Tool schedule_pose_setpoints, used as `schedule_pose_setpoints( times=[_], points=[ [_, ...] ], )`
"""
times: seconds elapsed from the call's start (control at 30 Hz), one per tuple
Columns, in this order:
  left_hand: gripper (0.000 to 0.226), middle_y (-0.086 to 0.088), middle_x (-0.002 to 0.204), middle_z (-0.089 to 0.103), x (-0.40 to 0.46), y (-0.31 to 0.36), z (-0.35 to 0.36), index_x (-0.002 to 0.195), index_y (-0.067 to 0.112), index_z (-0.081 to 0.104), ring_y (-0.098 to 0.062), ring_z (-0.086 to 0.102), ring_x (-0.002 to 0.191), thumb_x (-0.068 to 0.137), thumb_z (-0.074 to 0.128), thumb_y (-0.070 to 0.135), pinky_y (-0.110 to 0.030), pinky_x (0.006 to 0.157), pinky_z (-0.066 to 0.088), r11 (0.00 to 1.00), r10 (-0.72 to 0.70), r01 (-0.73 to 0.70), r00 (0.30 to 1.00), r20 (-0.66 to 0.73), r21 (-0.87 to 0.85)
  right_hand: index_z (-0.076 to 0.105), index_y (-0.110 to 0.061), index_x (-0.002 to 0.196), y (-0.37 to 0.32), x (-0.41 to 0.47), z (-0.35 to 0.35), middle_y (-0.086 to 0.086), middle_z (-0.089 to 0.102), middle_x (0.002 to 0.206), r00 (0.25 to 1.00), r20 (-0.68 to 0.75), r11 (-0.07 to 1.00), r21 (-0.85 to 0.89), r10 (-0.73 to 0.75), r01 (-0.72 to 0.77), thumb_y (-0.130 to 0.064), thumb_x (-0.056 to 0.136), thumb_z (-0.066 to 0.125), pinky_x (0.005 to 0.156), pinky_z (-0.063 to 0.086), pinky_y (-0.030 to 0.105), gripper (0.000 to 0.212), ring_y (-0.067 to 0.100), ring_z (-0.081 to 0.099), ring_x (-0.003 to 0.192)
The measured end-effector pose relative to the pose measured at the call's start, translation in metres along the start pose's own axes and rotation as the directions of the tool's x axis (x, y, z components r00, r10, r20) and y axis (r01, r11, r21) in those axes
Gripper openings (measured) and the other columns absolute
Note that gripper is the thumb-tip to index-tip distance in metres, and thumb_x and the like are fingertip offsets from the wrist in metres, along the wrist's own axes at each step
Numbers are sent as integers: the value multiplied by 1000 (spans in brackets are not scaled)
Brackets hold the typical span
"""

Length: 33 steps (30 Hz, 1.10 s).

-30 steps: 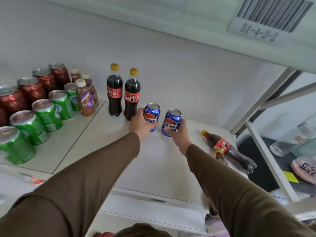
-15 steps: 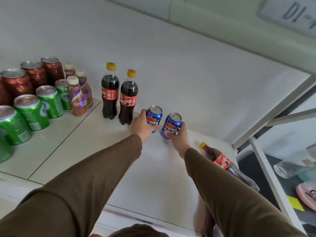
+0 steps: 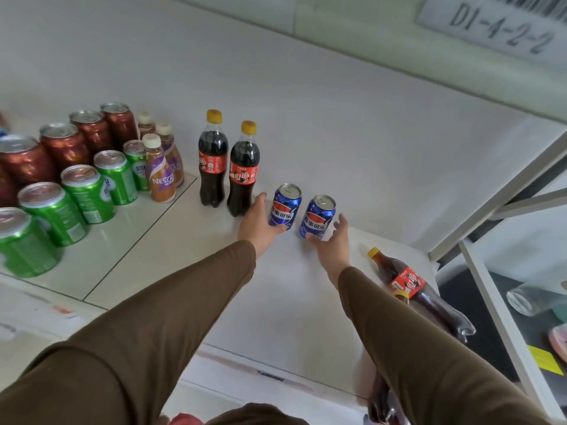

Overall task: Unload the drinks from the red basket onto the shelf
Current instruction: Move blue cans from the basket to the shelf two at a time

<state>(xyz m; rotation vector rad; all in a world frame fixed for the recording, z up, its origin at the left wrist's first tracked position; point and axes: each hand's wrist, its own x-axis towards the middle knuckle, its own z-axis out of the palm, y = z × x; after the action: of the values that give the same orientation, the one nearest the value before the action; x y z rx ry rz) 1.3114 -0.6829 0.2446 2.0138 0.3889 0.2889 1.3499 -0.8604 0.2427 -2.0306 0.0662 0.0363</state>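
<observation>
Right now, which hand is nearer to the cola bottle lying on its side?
The right hand. It sits at the right-hand blue can, with the lying cola bottle just beyond its wrist side. The left hand is farther off, by the other blue can.

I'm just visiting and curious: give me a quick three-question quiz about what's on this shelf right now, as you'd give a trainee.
1. True or false: the cola bottle near the right hand stands upright.
2. How many blue cans stand between the two hands?
3. Which hand has its fingers spread open, apart from its can: A) left, B) right?

Key
1. False. It lies on its side on the shelf; the two cola bottles beside the left hand stand upright.
2. Two: the left blue can and the right blue can.
3. B. The left hand is wrapped around its can.
</observation>
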Motion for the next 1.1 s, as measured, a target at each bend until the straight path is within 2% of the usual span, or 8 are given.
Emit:
schedule_pose_setpoints(
  times=[0.1, 0.2, 0.3, 0.43, 0.6, 0.8, 0.9, 1.1],
  points=[
    [89, -9, 157, 43, -17, -9, -13, 153, 16, 31, -26, 43, 142, 81, 83, 19, -29, 107, 34, 998, 24, -23, 1000, -8, 60, 30, -18, 150, 2, -22, 3, 6, 39, 153, 994, -102, 998, -47, -36, 32, -21, 84, 80, 113, 40, 44, 82, 25, 41, 138],
    [90, -8, 160, 38, -36, -16, -31, 158, 18, 27, -25, 38, 146, 85, 80, 24, -36, 117, 34, 989, 28, -29, 1000, 10, 148, 36, -19, 143, 1, -46, 11, 4, 41, 147, 993, -114, 998, -61, -34, 27, -28, 85, 79, 111, 40, 41, 72, 24, 41, 134],
    [84, -6, 159, 39, -59, -25, -57, 157, 23, 27, -23, 36, 145, 88, 76, 29, -38, 116, 36, 962, 42, -39, 999, -4, 272, 34, -17, 147, -8, -72, 28, 4, 38, 150, 994, -48, 988, -131, -95, 88, -34, 87, 77, 113, 35, 40, 75, 24, 36, 137],
    [74, -9, 156, 44, -99, -48, -113, 153, 15, 35, -26, 37, 143, 91, 72, 31, -38, 115, 35, 914, 130, -107, 991, -33, 392, 37, -17, 148, -30, -117, 66, 5, 39, 152, 947, 139, 907, -273, -291, 319, -38, 89, 73, 112, 33, 39, 72, 26, 34, 138],
    [64, -11, 154, 46, -175, -94, -204, 146, 10, 46, -30, 41, 140, 91, 71, 31, -40, 114, 34, 868, 153, -78, 982, -115, 490, 45, -17, 146, -65, -203, 139, 6, 44, 148, 802, 356, 754, -299, -480, 584, -37, 90, 71, 108, 37, 40, 65, 28, 37, 133],
    [57, -4, 144, 54, -305, -162, -332, 140, 18, 51, -28, 47, 134, 88, 70, 34, -40, 108, 40, 854, 15, 156, 946, -323, 497, 44, -23, 146, -97, -346, 234, 3, 39, 154, 608, 563, 620, -203, -560, 758, -38, 90, 69, 110, 32, 42, 64, 27, 32, 138],
    [69, -5, 159, 40, -387, -198, -397, 152, 19, 42, -27, 35, 147, 91, 71, 37, -41, 120, 29, 794, -71, 309, 902, -425, 524, 44, -24, 145, -108, -428, 279, 1, 38, 154, 514, 650, 561, -159, -560, 813, -36, 87, 71, 113, 31, 46, 65, 28, 32, 140],
    [72, -5, 163, 34, -561, -259, -511, 151, 21, 40, -28, 30, 150, 90, 71, 41, -47, 120, 28, 678, -225, 573, 758, -612, 461, 36, -27, 152, -125, -599, 363, 1, 33, 159, 267, 785, 457, 23, -559, 889, -40, 90, 70, 117, 26, 46, 72, 28, 25, 145]
  ],
)
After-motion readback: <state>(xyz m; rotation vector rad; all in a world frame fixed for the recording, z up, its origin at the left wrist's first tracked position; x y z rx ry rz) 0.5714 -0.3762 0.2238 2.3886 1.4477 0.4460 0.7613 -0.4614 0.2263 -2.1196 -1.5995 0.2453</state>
